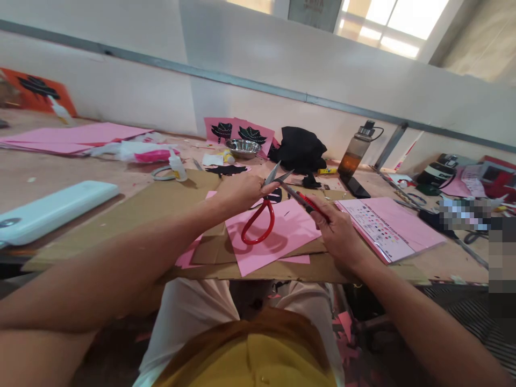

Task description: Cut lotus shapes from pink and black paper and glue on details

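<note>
My left hand (252, 192) is closed around the pivot area of red-handled scissors (260, 228), whose pointed blades stick up past the fingers. A slim tool with a dark shaft and red grip (308, 203) is in my closed right hand (336, 231). Its front end meets the scissor blades, and its exact shape is hard to make out. Below both hands lies a pink sheet (278, 244) with a small dark mark, on top of brown cardboard (217, 250). A black cut piece (275, 195) shows partly behind the scissors.
Behind the hands are a metal bowl (243, 148), black cloth (301, 149) and a bottle (357, 148). A phone (355, 186) and wrapped pink paper pack (393, 226) lie right. A white case (58, 209) and glue bottle (177, 165) are left.
</note>
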Motion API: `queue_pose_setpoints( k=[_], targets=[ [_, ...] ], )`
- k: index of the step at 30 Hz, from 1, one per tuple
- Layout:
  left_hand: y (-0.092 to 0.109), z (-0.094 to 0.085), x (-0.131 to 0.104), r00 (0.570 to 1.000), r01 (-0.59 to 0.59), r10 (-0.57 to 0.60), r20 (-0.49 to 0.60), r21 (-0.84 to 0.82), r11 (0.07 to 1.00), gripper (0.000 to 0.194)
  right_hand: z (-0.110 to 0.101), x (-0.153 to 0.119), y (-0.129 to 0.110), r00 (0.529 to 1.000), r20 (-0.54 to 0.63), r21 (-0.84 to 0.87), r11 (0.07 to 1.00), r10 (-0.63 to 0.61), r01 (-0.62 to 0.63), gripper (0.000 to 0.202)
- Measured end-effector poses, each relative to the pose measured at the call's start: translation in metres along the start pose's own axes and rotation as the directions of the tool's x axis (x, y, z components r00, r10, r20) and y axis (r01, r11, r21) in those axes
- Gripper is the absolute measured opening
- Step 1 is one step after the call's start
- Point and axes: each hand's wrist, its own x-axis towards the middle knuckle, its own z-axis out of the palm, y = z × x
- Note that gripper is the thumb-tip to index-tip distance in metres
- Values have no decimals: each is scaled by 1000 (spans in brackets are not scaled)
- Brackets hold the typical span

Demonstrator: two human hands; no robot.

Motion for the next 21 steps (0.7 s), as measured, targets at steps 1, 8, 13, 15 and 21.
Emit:
queue_pose_setpoints(
  k=[1, 8, 13, 15, 21],
  targets=[
    [0, -1, 0, 1000, 8, -8, 12, 6, 1000, 67, 0, 0, 1, 1000, -5, -1, 1000, 3, -3, 43],
    [5, -5, -2, 1000, 19, -18, 19, -74, 997, 64, -2, -1, 8, 999, -26, -27, 999, -31, 30, 43],
    [3, -4, -2, 1000, 12, -9, 16, -216, 976, 60, -3, -3, 10, 997, -38, -26, 998, -61, 60, 44],
    [3, -4, -2, 1000, 18, -15, 15, -241, 970, 59, -3, -3, 10, 998, 0, -11, 998, -61, 61, 43],
    [5, -4, -2, 1000, 1, -2, -1, -185, 983, 62, -4, -2, 8, 999, -2, 18, 999, 46, -46, 45]
  ],
)
